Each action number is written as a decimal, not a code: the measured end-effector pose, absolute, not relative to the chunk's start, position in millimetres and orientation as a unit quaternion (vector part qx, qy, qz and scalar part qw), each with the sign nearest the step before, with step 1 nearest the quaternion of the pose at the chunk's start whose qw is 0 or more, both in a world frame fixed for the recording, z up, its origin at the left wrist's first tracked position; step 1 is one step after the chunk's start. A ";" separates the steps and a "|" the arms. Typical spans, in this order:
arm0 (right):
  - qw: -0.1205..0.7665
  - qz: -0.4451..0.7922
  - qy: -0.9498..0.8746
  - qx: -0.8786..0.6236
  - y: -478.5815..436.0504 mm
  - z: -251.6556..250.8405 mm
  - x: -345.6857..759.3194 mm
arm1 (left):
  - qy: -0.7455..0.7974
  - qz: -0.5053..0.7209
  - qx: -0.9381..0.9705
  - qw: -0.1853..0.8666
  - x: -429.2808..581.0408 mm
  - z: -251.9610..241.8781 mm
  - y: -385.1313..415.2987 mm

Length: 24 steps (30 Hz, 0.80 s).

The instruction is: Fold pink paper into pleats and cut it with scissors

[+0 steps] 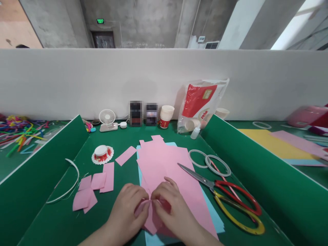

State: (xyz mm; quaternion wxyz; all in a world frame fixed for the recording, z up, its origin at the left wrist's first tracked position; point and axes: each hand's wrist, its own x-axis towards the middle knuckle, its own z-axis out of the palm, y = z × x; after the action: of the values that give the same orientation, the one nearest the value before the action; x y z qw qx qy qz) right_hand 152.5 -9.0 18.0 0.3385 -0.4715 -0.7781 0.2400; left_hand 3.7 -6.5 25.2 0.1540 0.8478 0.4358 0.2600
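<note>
My left hand (132, 206) and my right hand (171, 206) meet at the near middle of the green table, thumbs and fingertips pinching a small pink paper piece (152, 223) between them. Part of that piece is hidden by my fingers. It is held over a stack of pink paper sheets (176, 177), with light-blue sheets (212, 215) showing beneath. Scissors (212, 186) with one red and one yellow handle rest partly on the stack, to the right. Several cut pink paper pieces (84, 199) lie left of my left hand.
Two tape rings (217, 165) lie right of the stack. A paper-cup hat shape (102, 154) and a white strip (75, 181) are on the left. Behind stand a small fan (107, 118), paper cups (166, 117), a bag of cups (201, 106) and a small bottle (195, 132). Green dividers (256, 167) flank both sides.
</note>
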 end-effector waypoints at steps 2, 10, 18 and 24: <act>0.336 0.231 -0.784 -0.468 -9.7 17.6 151.9 | 0.436 0.259 0.850 0.145 4.2 24.8 -6.9; 0.334 0.215 -0.796 -0.456 -10.4 18.7 152.4 | 0.425 0.253 0.861 0.119 3.5 24.2 -8.1; 0.335 0.236 -0.781 -0.471 -10.4 16.9 151.7 | 0.441 0.247 0.851 0.142 5.6 24.5 -9.3; 0.447 0.239 -0.699 -0.504 -7.2 12.9 158.0 | 0.517 0.307 0.755 0.262 0.8 24.0 -0.8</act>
State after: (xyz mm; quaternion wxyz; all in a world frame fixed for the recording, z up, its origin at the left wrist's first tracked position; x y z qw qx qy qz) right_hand 158.0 -7.2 12.9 0.4473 -0.5038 -0.6992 0.2393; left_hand 0.8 -0.8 24.0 0.2622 0.7547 0.5169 0.3074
